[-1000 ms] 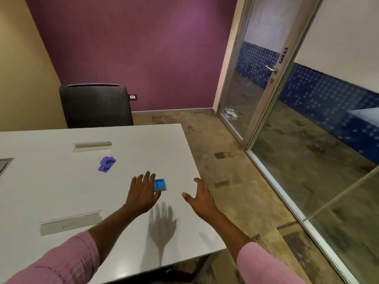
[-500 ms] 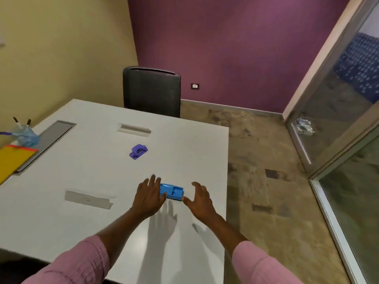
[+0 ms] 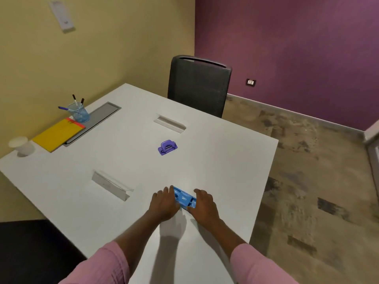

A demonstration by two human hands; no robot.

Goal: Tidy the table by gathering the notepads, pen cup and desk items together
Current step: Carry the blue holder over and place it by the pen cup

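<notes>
Both hands, left [image 3: 164,203] and right [image 3: 204,204], clasped on opposite ends of flat bright-blue stapler [image 3: 184,198] (pale label on top).

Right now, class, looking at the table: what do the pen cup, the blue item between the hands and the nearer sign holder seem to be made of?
Pen cup: clear bluish plastic or glass; the pens show through it.
Blue item: probably moulded plastic, with uniform colour, a slight sheen and shaped recesses.
Nearer sign holder: likely clear acrylic; the white table shows through it.
</notes>
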